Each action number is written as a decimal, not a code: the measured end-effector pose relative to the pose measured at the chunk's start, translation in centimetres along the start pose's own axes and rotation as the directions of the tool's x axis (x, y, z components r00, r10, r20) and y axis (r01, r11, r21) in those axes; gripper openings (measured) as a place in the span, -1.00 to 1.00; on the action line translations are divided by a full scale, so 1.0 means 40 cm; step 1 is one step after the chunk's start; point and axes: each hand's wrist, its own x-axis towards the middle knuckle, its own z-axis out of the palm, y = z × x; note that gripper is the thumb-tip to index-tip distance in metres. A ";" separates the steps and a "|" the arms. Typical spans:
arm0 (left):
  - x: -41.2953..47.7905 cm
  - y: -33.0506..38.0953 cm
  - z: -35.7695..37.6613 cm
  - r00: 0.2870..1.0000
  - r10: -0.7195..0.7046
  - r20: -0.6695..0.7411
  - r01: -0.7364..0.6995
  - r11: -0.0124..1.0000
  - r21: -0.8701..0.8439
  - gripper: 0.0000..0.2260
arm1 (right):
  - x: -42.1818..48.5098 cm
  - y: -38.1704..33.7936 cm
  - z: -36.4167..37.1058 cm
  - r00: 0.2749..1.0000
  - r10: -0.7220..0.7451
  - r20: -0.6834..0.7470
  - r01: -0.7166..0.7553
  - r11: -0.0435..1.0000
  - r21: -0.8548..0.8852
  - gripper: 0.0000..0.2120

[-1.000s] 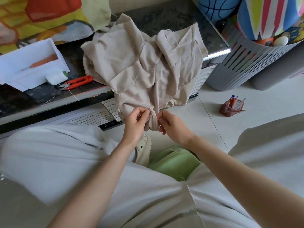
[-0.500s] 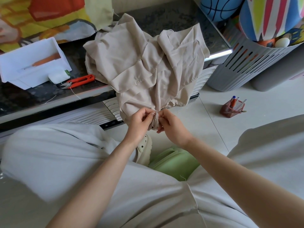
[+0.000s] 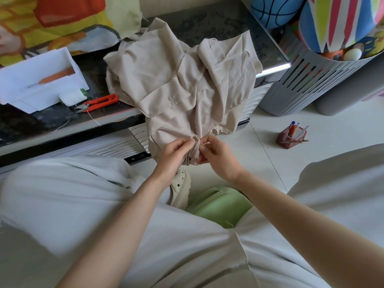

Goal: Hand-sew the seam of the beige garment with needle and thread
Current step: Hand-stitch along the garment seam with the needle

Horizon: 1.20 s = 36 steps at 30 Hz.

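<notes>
The beige garment [image 3: 178,80] lies crumpled on the dark bench [image 3: 218,23], with its lower part hanging over the front edge toward the person's lap. The left hand [image 3: 176,151] holds a narrow grip: thumb and forefinger pinch a gathered fold of the garment's hanging edge. The right hand [image 3: 218,156] sits just beside it, fingertips nearly touching the left. Its grip is also narrow, with thumb and forefinger pinched on a thin sliver [image 3: 205,143] at the fold. Whether this is needle or thread cannot be told. On the bench to the left of the garment stand a white box [image 3: 41,80], a white spool [image 3: 72,97] and orange snips [image 3: 99,102]. A red pen holder [image 3: 291,137] stands on the floor [image 3: 311,163] to the right, near a grey slotted basket [image 3: 311,80].
</notes>
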 end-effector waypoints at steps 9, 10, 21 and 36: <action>0.000 -0.005 -0.005 0.999 0.036 -0.025 -0.033 0.995 0.092 -0.80 | 0.003 0.014 0.000 0.997 0.059 -0.043 -0.058 0.998 0.033 -0.84; 0.000 -0.006 -0.005 0.999 0.038 -0.024 -0.036 0.995 0.088 -0.78 | 0.003 0.016 -0.002 0.997 0.053 -0.061 -0.053 0.999 0.014 -0.83; -0.001 -0.010 0.003 0.999 0.045 -0.010 -0.043 0.989 0.144 -0.78 | 0.004 0.023 0.003 0.991 0.023 -0.134 -0.023 1.000 0.003 -0.75; -0.013 0.003 0.008 0.997 0.065 -0.053 -0.057 0.989 0.140 -0.78 | -0.015 0.008 0.008 0.982 0.063 -0.178 -0.040 0.990 0.133 -0.86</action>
